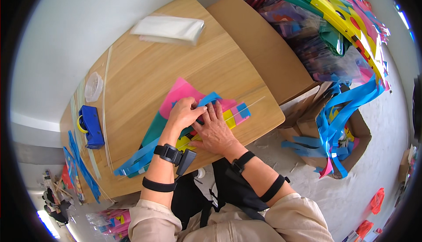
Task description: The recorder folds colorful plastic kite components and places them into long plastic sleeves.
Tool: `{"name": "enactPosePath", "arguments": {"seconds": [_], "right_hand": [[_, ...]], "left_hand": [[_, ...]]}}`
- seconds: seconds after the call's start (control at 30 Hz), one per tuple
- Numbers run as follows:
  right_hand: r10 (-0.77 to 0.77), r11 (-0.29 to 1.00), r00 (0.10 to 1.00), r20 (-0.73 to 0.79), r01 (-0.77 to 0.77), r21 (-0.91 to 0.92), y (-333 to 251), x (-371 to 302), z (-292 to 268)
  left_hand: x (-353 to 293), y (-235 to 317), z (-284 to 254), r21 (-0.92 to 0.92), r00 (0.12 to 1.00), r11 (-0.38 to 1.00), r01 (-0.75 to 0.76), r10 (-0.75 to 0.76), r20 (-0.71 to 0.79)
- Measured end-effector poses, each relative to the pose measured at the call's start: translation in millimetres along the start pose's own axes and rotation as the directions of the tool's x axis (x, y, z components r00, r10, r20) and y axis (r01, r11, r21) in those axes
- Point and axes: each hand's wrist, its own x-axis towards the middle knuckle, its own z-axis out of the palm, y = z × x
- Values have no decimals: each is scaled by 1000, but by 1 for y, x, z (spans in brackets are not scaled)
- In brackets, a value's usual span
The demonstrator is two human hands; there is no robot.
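A folded kite [177, 91] of thin pink, green, yellow and blue sheet lies near the front edge of the wooden table. My left hand [179, 114] rests on it with curled fingers, pinching the sheet beside a blue strip [210, 98]. Flat on the yellow and pink part presses my right hand [215, 130], its fingers stretched out and holding nothing. Blue tail ribbons [138, 157] run from under my left forearm toward the table's near left. A thin pale rod [257, 102] sticks out past the kite's right end. My hands hide the kite's middle.
Clear plastic sleeves [171, 29] lie at the table's far side. At left are a blue tape dispenser [91, 127], a clear plastic tub [93, 87], long thin rods [105, 106] and blue ribbons [83, 167]. Cardboard boxes [259, 44] and stacked kites [334, 13] stand to the right.
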Motion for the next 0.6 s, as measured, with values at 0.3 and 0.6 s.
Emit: {"name": "enactPosePath", "arguments": {"seconds": [0.3,0.6], "right_hand": [[-19,1000,1000,-24,19,-2,1,0,-7],[148,919,973,-175,-70,387,12,-4,10]], "left_hand": [[-27,-1,-2,191,950,954,-233,265,-163],[-44,-22,4,536,910,801,-266,392,-134]]}}
